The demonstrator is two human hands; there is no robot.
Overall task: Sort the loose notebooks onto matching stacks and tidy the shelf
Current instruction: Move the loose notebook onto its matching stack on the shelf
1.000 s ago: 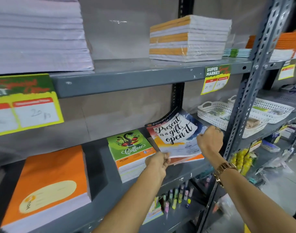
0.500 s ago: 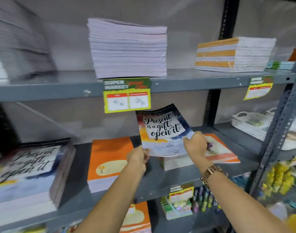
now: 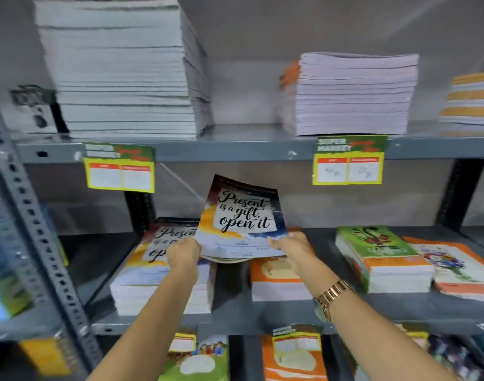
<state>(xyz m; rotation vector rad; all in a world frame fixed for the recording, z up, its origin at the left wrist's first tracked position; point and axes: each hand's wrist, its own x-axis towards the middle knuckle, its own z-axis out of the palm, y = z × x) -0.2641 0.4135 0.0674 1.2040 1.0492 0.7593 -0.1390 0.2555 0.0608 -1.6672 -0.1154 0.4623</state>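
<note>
Glossy "Present is a gift" notebooks pinched by the lower corners, left hand at seven o'clock, right hand at five, tilted above matching stack and orange stack.

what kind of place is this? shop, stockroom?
Most likely a shop's stationery aisle. Price tags reading "SUPER MARKET" hang on the grey metal shelf, and notebook stacks are sorted by cover design. Both hands hold a loose notebook.

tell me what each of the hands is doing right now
Left hand: closed on the lower left corner of the "Present is a gift, open it" paper notebooks.
Right hand: closed on their lower right corner.
</note>
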